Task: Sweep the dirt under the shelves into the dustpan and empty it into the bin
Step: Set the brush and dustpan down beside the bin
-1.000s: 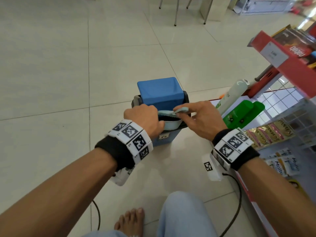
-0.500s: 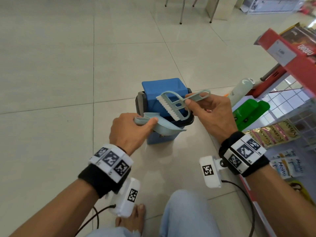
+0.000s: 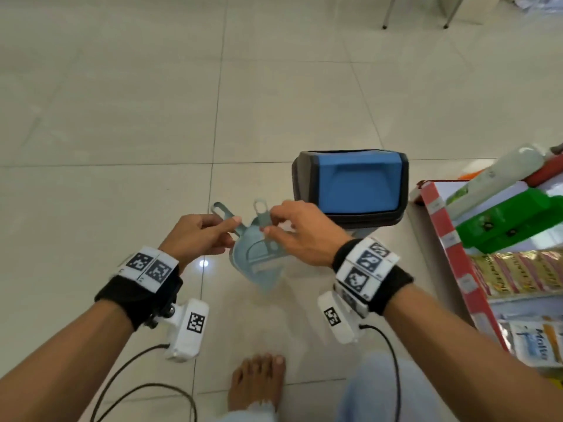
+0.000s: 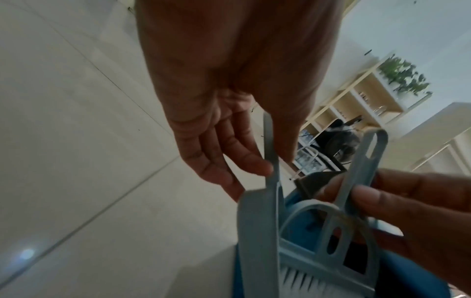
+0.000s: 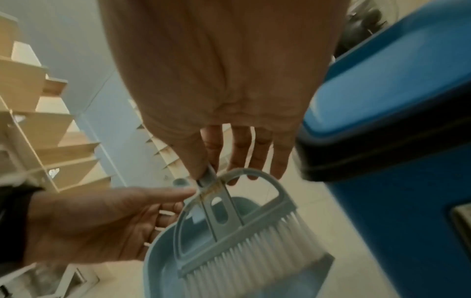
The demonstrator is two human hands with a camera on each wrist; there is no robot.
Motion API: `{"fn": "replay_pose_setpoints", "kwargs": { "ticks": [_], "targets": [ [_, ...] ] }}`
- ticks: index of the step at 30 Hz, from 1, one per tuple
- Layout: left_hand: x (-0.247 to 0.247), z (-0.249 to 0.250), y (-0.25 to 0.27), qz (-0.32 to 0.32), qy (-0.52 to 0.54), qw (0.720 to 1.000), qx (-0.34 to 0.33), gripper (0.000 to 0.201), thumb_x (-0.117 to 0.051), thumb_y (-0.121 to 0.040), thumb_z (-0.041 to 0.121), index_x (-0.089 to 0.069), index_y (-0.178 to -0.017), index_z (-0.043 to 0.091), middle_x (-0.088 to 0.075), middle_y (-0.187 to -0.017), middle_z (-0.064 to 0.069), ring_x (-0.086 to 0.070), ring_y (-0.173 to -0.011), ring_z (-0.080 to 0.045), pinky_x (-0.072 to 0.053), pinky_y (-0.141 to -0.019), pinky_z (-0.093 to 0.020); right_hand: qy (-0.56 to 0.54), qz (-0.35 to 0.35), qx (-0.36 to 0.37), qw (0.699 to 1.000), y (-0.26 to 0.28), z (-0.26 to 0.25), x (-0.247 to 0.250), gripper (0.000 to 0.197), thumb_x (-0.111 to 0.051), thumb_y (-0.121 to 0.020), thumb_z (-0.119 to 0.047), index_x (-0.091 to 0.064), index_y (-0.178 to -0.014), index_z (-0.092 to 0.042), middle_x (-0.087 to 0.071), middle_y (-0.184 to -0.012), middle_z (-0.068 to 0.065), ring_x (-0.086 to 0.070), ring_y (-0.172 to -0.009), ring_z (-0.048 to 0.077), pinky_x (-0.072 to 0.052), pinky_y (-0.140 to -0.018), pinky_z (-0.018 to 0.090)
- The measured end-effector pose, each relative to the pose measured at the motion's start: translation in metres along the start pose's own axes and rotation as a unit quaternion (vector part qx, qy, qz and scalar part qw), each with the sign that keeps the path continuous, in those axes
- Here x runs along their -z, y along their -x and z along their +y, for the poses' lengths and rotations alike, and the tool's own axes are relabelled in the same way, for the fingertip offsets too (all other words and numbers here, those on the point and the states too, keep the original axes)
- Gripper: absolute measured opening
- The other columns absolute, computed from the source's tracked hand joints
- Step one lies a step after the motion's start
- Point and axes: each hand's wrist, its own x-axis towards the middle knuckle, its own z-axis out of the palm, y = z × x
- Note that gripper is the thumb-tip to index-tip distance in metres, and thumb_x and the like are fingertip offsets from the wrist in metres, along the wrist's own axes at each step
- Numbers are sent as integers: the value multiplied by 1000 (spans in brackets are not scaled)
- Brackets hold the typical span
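The pale blue dustpan (image 3: 259,264) hangs above the floor tiles, left of the bin, its handle (image 3: 220,210) pointing away from me. My left hand (image 3: 234,228) pinches that handle (image 4: 271,161) between thumb and fingers. My right hand (image 3: 268,223) pinches the handle (image 5: 207,175) of the matching brush (image 5: 254,246), whose white bristles lie inside the dustpan (image 5: 163,266). The blue bin (image 3: 350,184) stands on the floor just right of my hands, with its swing lid level in the dark rim. No dirt shows in the pan.
A shelf with a red edge (image 3: 441,226) runs along the right, holding a white bottle (image 3: 499,175), a green pack (image 3: 511,220) and sachets (image 3: 518,272). My bare foot (image 3: 259,379) and camera cables (image 3: 137,388) are below. Chair legs (image 3: 387,13) stand far off.
Both hands drew back from the bin's opening toward me and to the left. The bin lid swung level again. The brush came down into the dustpan.
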Motion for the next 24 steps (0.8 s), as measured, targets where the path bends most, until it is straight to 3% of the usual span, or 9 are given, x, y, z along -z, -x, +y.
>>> {"fn": "replay_pose_setpoints", "kwargs": {
  "ticks": [2, 5, 10, 12, 15, 17, 19, 22, 24],
  "targets": [
    [6, -9, -18, -11, -58, 998, 16, 29, -72, -85, 44, -77, -85, 15, -75, -68, 2, -71, -68, -7, -55, -64, -19, 17, -16, -7, 1000, -22, 2, -26, 21, -55, -97, -32, -64, -106, -17, -57, -115, 6, -53, -106, 21, -46, -94, 38],
    [8, -20, -45, -42, -98, 993, 45, 29, -69, -88, 44, -75, -82, 17, -73, -75, 2, -68, -69, -10, -52, -64, -21, -13, -19, -36, 999, -51, 7, -61, 20, -52, -98, -31, -59, -110, -16, -56, -124, 9, -54, -112, 27, -45, -98, 42],
    [4, -39, -91, -7, -46, 996, 74, 29, -71, -87, 42, -75, -83, 13, -72, -82, -3, -67, -69, -15, -55, -66, -26, -129, 11, -128, 983, -87, 39, -97, 11, -54, -97, -29, -56, -105, -22, -70, -103, 5, -64, -98, 27, -55, -83, 36],
    [-1, -48, -110, 18, -52, 996, 72, 29, -72, -86, 43, -75, -87, 14, -72, -86, -3, -68, -76, -18, -55, -75, -29, -152, 13, -147, 977, -99, 54, -105, 13, -57, -95, -28, -58, -106, -22, -71, -94, 3, -64, -97, 26, -58, -77, 35],
    [-11, -61, -135, 49, -43, 995, 75, 35, -72, -86, 45, -77, -97, 12, -74, -97, -7, -69, -88, -21, -56, -90, -35, -160, 8, -161, 974, -120, 73, -112, 18, -59, -94, -27, -61, -110, -18, -73, -96, 8, -65, -78, 16, -52, -53, 16],
    [-17, -68, -148, 64, -29, 994, 86, 39, -72, -85, 46, -77, -103, 12, -73, -100, -7, -70, -96, -23, -56, -94, -40, -165, 20, -176, 970, -133, 86, -117, 20, -61, -93, -24, -62, -111, -15, -72, -97, 10, -62, -67, 7, -46, -45, 10],
    [-23, -75, -159, 71, -29, 993, 91, 38, -72, -86, 43, -76, -109, 12, -73, -106, -7, -68, -102, -25, -55, -97, -41, -182, 46, -206, 960, -142, 96, -122, 20, -63, -92, -23, -65, -111, -14, -73, -98, 9, -65, -69, 11, -52, -51, 16],
    [-30, -85, -171, 79, -55, 992, 75, 30, -70, -88, 33, -77, -108, 12, -73, -113, -9, -67, -108, -26, -52, -100, -39, -199, 102, -253, 941, -154, 108, -131, 20, -64, -92, -21, -66, -109, -13, -73, -103, 11, -70, -87, 24, -59, -79, 38],
    [-34, -90, -176, 79, -89, 991, 63, 29, -68, -89, 32, -74, -110, 12, -71, -119, -12, -64, -116, -30, -49, -104, -40, -202, 137, -269, 932, -161, 114, -137, 20, -64, -92, -19, -66, -109, -10, -73, -106, 11, -70, -92, 25, -58, -85, 40]
  ]
}}
